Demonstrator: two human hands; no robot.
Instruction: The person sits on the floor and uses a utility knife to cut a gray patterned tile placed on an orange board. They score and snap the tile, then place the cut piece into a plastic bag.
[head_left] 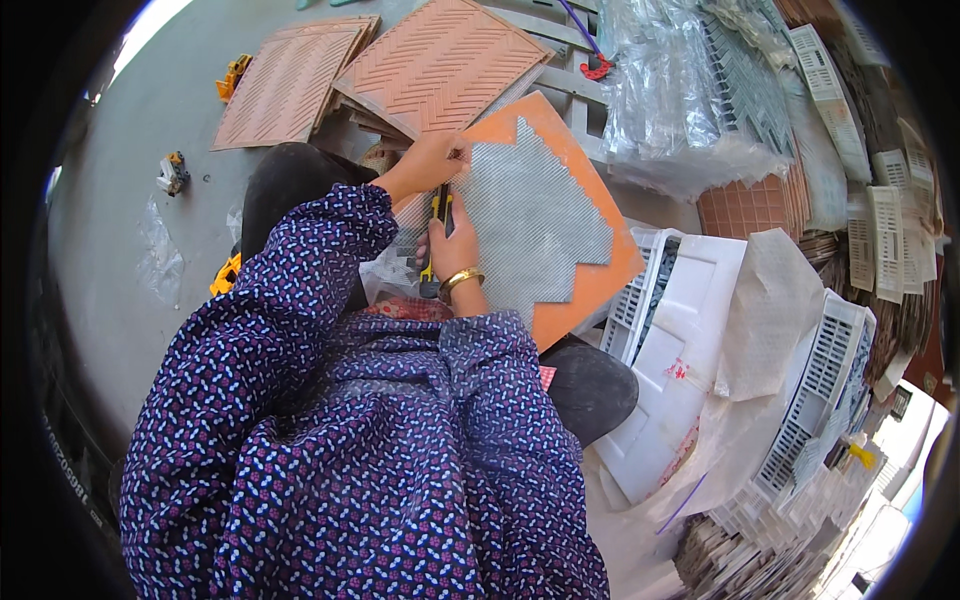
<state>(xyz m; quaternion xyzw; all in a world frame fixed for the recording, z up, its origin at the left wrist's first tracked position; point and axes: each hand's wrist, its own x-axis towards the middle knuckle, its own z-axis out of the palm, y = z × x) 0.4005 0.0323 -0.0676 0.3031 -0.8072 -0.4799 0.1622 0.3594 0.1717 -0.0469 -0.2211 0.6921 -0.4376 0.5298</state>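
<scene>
On my lap lies an orange board, tilted, and on it a grey mesh-faced sheet with a stepped, zigzag outline. My left hand is closed at the sheet's upper left edge, its fingertips pinching the mesh there. Just below it, my right hand, with a gold bangle at the wrist, grips a yellow and black utility knife. The knife stands nearly upright along the sheet's left side; its blade tip is hidden near my left hand. Loose mesh shows left of the knife.
Ahead lie orange-brown herringbone-grooved trays and more to their left. Plastic-wrapped stacks stand at the far right. White crates and a white foam-like lid are at my right. A clear plastic scrap lies on the floor.
</scene>
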